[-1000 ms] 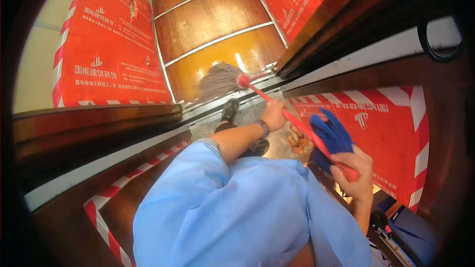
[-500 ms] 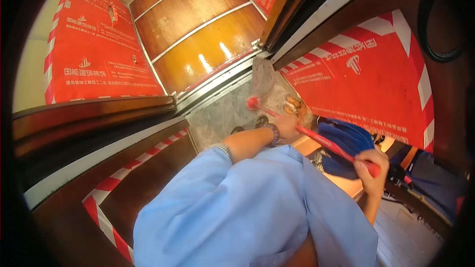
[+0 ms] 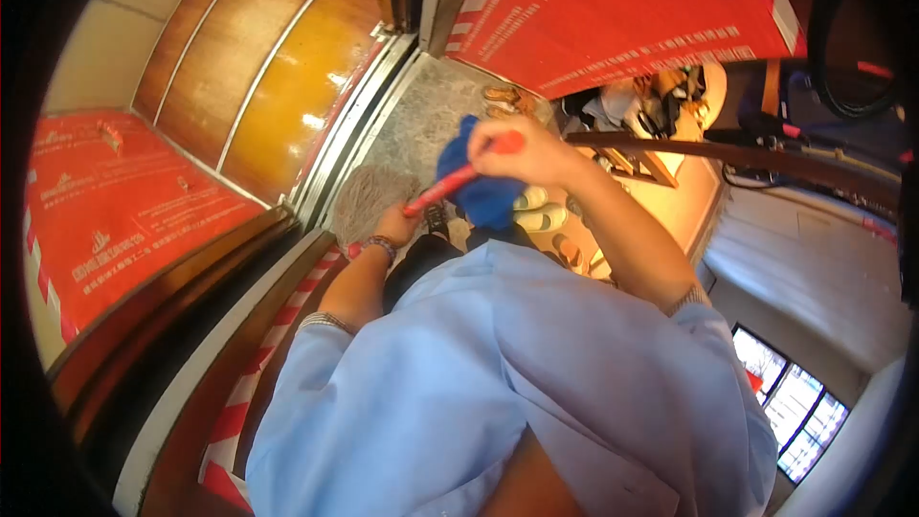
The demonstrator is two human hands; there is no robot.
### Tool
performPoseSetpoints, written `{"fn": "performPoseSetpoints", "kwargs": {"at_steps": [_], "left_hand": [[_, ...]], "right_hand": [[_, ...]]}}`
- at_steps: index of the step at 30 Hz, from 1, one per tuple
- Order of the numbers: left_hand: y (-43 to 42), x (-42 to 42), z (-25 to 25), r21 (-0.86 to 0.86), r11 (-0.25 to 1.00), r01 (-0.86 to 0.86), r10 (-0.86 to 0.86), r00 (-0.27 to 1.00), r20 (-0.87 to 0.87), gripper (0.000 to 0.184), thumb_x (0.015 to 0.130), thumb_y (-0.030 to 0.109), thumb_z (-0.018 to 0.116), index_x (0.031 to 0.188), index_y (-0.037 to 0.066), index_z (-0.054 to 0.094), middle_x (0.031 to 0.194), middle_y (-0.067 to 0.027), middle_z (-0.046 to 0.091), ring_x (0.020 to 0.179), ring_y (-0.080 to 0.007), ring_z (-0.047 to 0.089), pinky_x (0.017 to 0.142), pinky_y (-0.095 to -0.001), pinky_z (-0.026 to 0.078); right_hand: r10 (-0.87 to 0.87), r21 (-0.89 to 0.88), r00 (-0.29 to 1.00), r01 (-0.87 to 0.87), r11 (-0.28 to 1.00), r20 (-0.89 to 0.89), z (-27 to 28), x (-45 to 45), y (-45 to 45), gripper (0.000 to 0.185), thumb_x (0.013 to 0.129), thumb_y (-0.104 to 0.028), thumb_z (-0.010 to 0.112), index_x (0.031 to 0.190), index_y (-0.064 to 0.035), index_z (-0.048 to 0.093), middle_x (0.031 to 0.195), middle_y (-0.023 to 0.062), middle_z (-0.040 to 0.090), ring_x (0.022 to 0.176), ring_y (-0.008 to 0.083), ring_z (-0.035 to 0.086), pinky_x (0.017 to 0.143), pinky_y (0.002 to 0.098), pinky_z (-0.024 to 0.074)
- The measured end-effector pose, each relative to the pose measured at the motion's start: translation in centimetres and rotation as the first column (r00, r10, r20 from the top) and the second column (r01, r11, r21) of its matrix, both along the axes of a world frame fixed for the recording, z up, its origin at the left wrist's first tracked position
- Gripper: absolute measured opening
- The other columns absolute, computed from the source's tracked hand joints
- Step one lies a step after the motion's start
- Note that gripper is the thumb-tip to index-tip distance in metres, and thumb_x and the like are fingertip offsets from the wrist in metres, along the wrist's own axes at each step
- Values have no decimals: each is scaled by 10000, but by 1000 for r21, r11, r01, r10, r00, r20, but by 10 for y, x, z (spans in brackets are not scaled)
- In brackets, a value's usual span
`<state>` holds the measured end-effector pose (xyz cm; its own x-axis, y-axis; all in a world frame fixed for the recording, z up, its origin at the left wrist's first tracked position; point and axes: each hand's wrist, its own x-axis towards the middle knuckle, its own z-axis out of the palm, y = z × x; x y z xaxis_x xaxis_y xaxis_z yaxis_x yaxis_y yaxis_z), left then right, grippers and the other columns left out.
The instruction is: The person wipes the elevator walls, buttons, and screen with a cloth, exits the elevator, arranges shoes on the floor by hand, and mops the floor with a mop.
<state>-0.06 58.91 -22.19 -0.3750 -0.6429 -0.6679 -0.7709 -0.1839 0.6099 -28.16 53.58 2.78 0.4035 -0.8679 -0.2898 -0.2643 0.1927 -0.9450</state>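
Observation:
A red mop handle (image 3: 448,188) runs slantwise across the body, low at the left and high at the right. My left hand (image 3: 396,226) is closed round its lower part. Near the rounded end of the handle, my right hand (image 3: 522,150) is wrapped round it. A blue cloth or glove (image 3: 476,193) hangs beneath my right hand; how it is held is hidden. The grey mop head (image 3: 373,203) lies on the stone floor (image 3: 421,105) beside my left hand, close to my shoe.
A metal door track (image 3: 354,129) borders the wooden elevator floor (image 3: 273,67). Red boards (image 3: 622,10) cover the walls. Slippers (image 3: 544,217) and brown sandals (image 3: 507,101) lie on the floor. A shelf (image 3: 694,153) stands at the right, below a heap of items.
The view has turned to the right. The mop head has come from the elevator floor across the track onto the stone floor, to the left near my feet. Both hands still hold the handle.

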Motion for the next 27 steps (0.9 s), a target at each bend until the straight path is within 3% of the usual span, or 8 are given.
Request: {"fn": "performPoseSetpoints", "kwargs": {"at_steps": [4,8,9,11,22,24,27], "left_hand": [[-15,16,-4,-21,1000,8,-8,999,-31,360,839,309,664,1069,35,626,952,-231,664,934,-373,643,798,-427,491],[-3,27,-20,-17,999,-32,30,994,-104,339,845,281,663,1077,39,620,951,-216,667,924,-359,645,811,-410,489],[2,26,-25,59,994,-95,104,977,-186,315,846,265,663,1066,43,620,951,-209,668,921,-351,646,813,-403,489],[9,21,-37,64,993,-97,106,981,-161,317,844,268,664,1063,43,621,956,-206,670,923,-348,647,813,-403,489],[31,-23,1,-14,999,43,-42,997,63,442,790,296,708,1143,46,617,1007,-185,681,975,-322,651,862,-390,498],[48,-32,-6,-46,999,1,2,998,58,470,784,292,713,1166,37,610,1013,-182,683,986,-316,651,877,-383,498],[79,-62,-5,-133,991,-31,43,996,83,402,767,275,714,1083,32,659,1027,-192,678,998,-333,641,887,-397,497]], "right_hand": [[86,-25,983,-91,996,-160,18,19,-25,145,771,-176,675,830,-48,641,774,30,620,765,107,571,705,263,452],[43,22,994,-41,999,-96,15,26,-15,149,766,-183,676,831,-53,641,775,31,621,760,111,574,707,264,455],[35,19,995,-34,999,-89,14,23,-11,147,769,-182,676,830,-53,641,772,28,619,761,109,573,708,264,456],[28,35,996,-25,999,-86,13,15,-2,146,773,-180,677,833,-52,641,773,22,616,768,104,571,714,264,456],[36,68,998,-32,997,-52,0,-36,58,151,784,-129,688,901,-46,641,841,27,626,800,106,572,742,272,458],[21,13,1000,-22,1000,14,-1,-47,80,162,773,-127,694,903,-46,641,862,45,635,824,123,584,752,279,461],[53,-93,997,-57,994,-53,-7,-81,117,187,738,-106,702,907,-49,647,878,84,630,862,215,604,779,322,471]]}}
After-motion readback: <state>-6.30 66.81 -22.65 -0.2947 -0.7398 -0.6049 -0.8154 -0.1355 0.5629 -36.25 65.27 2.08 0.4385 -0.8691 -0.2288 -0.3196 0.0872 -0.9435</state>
